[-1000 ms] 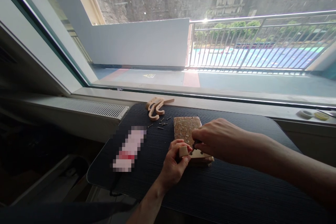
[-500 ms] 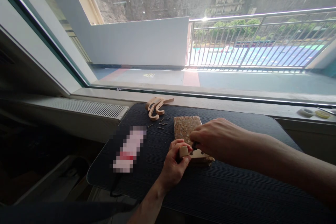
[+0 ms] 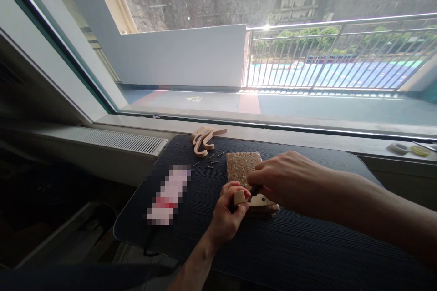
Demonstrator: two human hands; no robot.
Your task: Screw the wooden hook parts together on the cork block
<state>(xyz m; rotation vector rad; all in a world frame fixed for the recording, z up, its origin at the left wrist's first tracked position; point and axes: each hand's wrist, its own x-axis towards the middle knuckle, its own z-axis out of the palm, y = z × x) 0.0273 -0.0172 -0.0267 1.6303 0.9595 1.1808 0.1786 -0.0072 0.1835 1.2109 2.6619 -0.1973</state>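
A rough chipboard block point(image 3: 241, 163) lies on the dark table, with a pale wooden hook point(image 3: 240, 197) against its near part. My left hand point(image 3: 227, 213) is closed around the hook's curled end, thumb in front and fingers behind. My right hand point(image 3: 285, 177) comes in from the right, closed around a dark screwdriver point(image 3: 254, 190). The tool's tip points down at a screw point(image 3: 249, 199) in the hook, beside my left fingertips. A second dark screw head or hole point(image 3: 263, 199) shows farther right along the hook. My right fingers hide most of the screwdriver.
More wooden hooks point(image 3: 204, 141) are stacked at the table's far edge. Several loose screws point(image 3: 210, 162) lie between them and the block. A pixelated pink item point(image 3: 167, 195) is on the left. Tape rolls point(image 3: 398, 148) rest on the windowsill; a radiator point(image 3: 119, 140) stands left of the table point(image 3: 317, 250).
Both hands stay in nearly the same place on the hook and screwdriver. My right hand has turned slightly, and the view has shifted a little.
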